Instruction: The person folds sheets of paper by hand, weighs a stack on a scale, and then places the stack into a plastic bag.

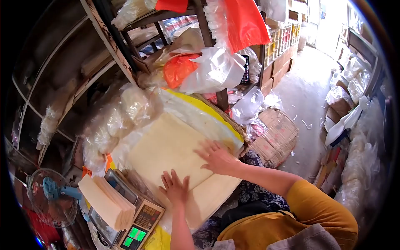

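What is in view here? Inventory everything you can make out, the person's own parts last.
cream sheets: count unclear, cream, centre
yellow-and-white covering: one or more, beneath the cream sheets
folded sheets: one stack, cream, on the scale
scale: one, silver and brown, lower left
fan: one, blue, far lower left
clear plastic bags: many, clear, left of centre and far right
red plastic: several pieces, red, upper middle
cardboard: count unclear, brown, right of centre
crates: at least three, yellow and red, upper right
mustard sleeve: one, mustard, lower right
left hand: one, bare, on the cream sheets
right hand: one, bare, blurred, over the cream sheets
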Action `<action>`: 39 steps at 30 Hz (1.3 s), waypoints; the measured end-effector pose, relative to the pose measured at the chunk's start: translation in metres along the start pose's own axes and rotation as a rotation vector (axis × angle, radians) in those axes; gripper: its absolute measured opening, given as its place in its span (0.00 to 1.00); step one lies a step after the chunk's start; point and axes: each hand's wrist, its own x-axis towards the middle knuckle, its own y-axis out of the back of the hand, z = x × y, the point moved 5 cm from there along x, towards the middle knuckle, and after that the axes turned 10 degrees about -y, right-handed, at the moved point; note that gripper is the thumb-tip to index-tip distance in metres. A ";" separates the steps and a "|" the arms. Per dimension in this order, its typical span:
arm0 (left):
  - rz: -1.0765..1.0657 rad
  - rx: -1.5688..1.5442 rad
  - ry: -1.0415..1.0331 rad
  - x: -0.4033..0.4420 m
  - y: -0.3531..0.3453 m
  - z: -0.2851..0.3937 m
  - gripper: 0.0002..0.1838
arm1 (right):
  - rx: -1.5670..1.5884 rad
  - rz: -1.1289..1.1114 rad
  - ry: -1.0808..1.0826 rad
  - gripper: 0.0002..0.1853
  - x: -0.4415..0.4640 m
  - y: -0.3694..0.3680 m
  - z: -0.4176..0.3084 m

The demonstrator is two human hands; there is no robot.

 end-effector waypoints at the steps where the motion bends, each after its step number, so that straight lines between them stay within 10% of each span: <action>1: -0.001 -0.001 -0.003 0.000 0.000 0.001 0.39 | -0.001 0.000 -0.003 0.33 -0.001 -0.004 0.001; 10: -0.017 -0.010 0.017 -0.001 0.001 0.000 0.38 | -0.029 -0.087 0.090 0.29 -0.011 -0.038 0.005; 14: 0.708 -0.835 0.356 -0.038 0.015 -0.017 0.47 | -0.015 -0.248 -0.026 0.29 -0.020 -0.017 -0.015; 16: 0.472 -1.454 0.485 -0.050 -0.059 -0.039 0.49 | 0.042 -0.345 -0.074 0.29 -0.040 -0.006 -0.040; 23: 0.773 -1.335 0.077 -0.074 0.122 -0.043 0.50 | 0.361 -0.399 0.037 0.27 -0.075 -0.008 -0.037; 28: 0.849 -1.170 0.156 -0.083 0.263 -0.151 0.45 | 0.410 -0.397 0.021 0.25 -0.075 0.005 -0.025; 35: 0.783 -1.299 0.418 -0.092 0.227 -0.238 0.36 | 0.330 -0.394 0.057 0.25 -0.074 0.004 -0.038; 39: 0.642 -0.824 0.322 -0.077 0.238 -0.272 0.34 | 0.345 -0.276 0.266 0.27 -0.043 0.029 -0.106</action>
